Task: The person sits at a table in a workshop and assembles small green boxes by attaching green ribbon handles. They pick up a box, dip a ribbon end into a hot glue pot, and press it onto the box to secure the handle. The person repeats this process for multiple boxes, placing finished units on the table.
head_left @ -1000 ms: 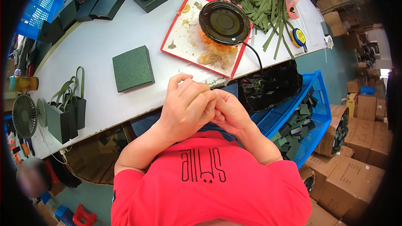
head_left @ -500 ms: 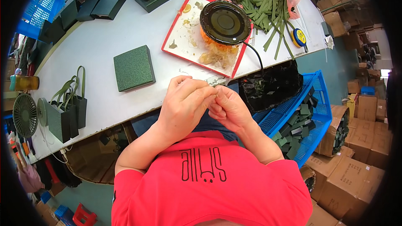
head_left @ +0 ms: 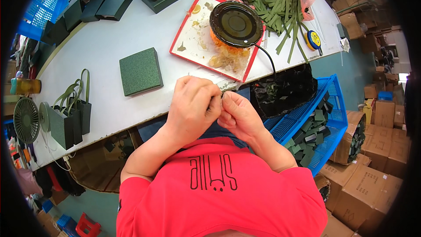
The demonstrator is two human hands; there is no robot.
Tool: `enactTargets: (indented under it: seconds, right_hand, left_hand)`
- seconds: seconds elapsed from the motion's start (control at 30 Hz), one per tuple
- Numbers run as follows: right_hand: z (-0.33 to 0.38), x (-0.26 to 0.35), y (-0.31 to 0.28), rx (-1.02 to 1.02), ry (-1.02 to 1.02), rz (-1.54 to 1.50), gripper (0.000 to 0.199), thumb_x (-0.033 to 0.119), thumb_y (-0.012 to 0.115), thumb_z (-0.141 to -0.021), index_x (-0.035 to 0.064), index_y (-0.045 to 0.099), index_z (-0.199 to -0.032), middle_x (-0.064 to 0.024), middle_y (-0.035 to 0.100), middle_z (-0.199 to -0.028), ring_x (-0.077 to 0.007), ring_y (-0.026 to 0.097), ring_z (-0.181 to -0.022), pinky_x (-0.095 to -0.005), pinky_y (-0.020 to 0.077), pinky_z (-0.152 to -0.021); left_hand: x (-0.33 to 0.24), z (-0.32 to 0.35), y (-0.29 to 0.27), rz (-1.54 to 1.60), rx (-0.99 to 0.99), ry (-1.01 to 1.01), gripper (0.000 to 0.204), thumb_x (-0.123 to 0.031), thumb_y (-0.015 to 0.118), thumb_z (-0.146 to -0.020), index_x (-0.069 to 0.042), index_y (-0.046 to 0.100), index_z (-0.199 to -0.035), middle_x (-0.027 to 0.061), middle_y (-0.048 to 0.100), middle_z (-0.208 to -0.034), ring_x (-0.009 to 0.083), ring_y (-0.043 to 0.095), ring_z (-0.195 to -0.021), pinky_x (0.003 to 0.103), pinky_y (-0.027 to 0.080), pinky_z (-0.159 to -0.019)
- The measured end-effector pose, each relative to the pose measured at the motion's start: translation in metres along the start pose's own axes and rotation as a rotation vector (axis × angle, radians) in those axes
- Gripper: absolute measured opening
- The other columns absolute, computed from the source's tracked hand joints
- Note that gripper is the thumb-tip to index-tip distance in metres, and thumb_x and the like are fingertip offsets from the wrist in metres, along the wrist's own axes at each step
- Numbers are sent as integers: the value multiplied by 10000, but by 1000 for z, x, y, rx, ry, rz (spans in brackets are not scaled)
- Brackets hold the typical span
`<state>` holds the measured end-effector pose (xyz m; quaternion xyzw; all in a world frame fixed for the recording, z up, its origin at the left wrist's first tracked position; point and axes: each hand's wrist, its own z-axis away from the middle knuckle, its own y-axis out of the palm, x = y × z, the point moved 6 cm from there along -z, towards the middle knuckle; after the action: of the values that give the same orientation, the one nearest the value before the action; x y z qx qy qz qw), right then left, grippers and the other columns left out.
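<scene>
green box lies at ten o'clock from the left hand; right hand touches it, both pinched on something hidden.

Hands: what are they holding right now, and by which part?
Cannot be told: left hand and right hand press fingertips together, hiding anything between them.

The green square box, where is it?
In the head view, the green square box lies on the white table, left of the red tray, beyond the left hand.
</scene>
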<state>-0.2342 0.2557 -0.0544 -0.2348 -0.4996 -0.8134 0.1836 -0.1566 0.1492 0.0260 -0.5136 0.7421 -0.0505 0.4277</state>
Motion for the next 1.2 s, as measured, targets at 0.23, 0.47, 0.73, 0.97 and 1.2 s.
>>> enactTargets:
  seconds: [0.23,0.47,0.73,0.97,1.2]
  right_hand:
    - [1,6,0,105,28,-96,308,335,539,-1051,103,537,-849,8,484,-652,-50,370,-516,-206,291,-462]
    - [28,75,-36,-298,-480,383,265,214,528,-1057,22,594,-1228,-52,667,-797,-47,452,-523,-195,350,-474]
    - [101,190,-128,-1072,-836,1081,166,189,671,-981,24,689,-980,-35,680,-819,-72,582,-689,-206,445,-591]
    - [96,223,-153,-1283,-987,1626,192,99,683,-914,38,704,-1094,-112,667,-1142,-238,626,-1059,-323,524,-823]
    - [70,188,-75,-923,-1203,1834,291,1,676,-875,75,704,-1154,-158,575,-1312,-296,568,-1144,-357,517,-884]
  left_hand:
    - [11,0,-8,383,91,-266,110,70,573,-819,6,504,-877,154,500,-803,345,531,-754,405,427,-672]
    - [2,11,15,280,294,-197,124,15,548,-873,-1,500,-760,151,498,-704,337,495,-591,405,395,-550]
    - [-16,9,38,303,379,-112,80,5,649,-800,-34,603,-747,120,649,-964,314,606,-858,384,473,-715]
    - [-8,10,21,268,442,-89,105,-42,672,-731,-47,567,-729,89,631,-961,298,596,-878,380,473,-788]
    - [8,21,9,330,395,-361,149,48,703,-820,-10,696,-957,117,645,-854,235,629,-791,304,495,-692]
